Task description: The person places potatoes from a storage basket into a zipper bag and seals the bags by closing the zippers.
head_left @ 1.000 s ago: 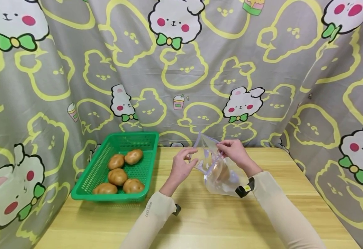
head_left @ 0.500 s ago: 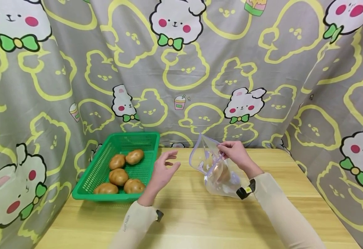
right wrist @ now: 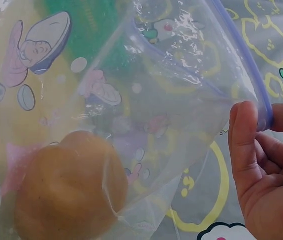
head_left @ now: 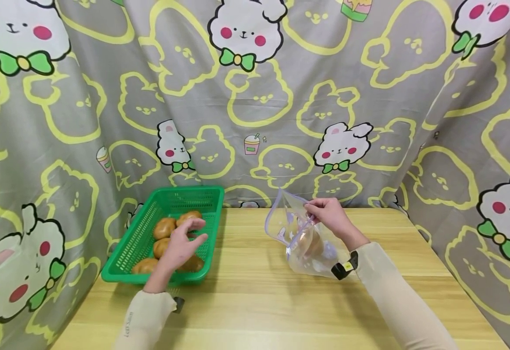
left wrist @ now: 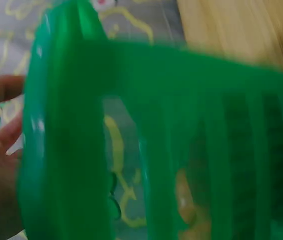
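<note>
My left hand (head_left: 182, 245) hovers over the green plastic basket (head_left: 213, 233), its fingers spread and slightly bent with nothing between them. Below it lie several brown potatoes (head_left: 165, 227), some partly covered by the hand. In the left wrist view the basket's rim and slotted wall (left wrist: 126, 65) fill most of the picture, the fingers showing at the left edge. My right hand (head_left: 334, 216) pinches the purple-edged rim of a clear zip bag (head_left: 298, 233), whose mouth stands open toward the left. Through the printed plastic, the right wrist view shows a potato (right wrist: 71, 187) inside the bag.
The basket stands at the left of a light wooden table (head_left: 255, 301), with the bag to its right. A grey patterned curtain (head_left: 263, 107) hangs behind the table and along both sides.
My left hand has let go of the bag's rim and moved left, over the potatoes in the basket. My right hand has kept its pinch on the bag in the same place.
</note>
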The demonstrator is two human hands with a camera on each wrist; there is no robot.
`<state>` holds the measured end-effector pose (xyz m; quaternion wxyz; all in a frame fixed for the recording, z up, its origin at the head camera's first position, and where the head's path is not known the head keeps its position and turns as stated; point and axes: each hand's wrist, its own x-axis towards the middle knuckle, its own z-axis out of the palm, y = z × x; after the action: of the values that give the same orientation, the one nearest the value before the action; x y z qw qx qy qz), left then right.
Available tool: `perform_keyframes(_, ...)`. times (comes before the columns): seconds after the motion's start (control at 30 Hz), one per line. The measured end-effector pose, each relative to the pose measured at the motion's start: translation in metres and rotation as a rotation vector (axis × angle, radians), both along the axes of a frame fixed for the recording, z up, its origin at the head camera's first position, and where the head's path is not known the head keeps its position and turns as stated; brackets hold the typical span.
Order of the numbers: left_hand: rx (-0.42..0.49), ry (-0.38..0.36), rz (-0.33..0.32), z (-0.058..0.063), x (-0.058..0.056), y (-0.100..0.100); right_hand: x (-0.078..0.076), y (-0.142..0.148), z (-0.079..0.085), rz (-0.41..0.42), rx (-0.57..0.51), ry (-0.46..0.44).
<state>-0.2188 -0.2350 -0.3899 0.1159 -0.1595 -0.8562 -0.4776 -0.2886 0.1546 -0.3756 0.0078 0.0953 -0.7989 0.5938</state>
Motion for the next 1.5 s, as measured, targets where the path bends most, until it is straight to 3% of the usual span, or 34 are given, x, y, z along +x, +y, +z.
perform_keyframes(0.1,-0.091,-0.063,-0.01,-0.016,-0.012,-0.024,0.0,0.001,0.0,0.001,-0.006,0.005)
perform_keyframes(0.27,-0.214,-0.139,-0.046,-0.029,-0.019,-0.044,0.0,0.002,-0.001,0.011,-0.014,0.01)
perform_keyframes(0.63,-0.29,-0.21,-0.127,-0.045,-0.025,-0.065,-0.001,0.003,-0.002,0.01,-0.002,-0.006)
perform_keyframes(0.8,-0.305,-0.224,-0.168,-0.046,-0.027,-0.07,0.001,0.004,-0.001,-0.001,0.007,-0.012)
perform_keyframes(1.13,-0.343,-0.229,-0.329,-0.044,-0.025,-0.078,-0.001,0.004,-0.001,0.003,-0.006,-0.021)
perform_keyframes(1.5,-0.391,-0.234,-0.412,-0.048,-0.025,-0.082,0.001,0.003,0.0,0.008,-0.003,-0.017)
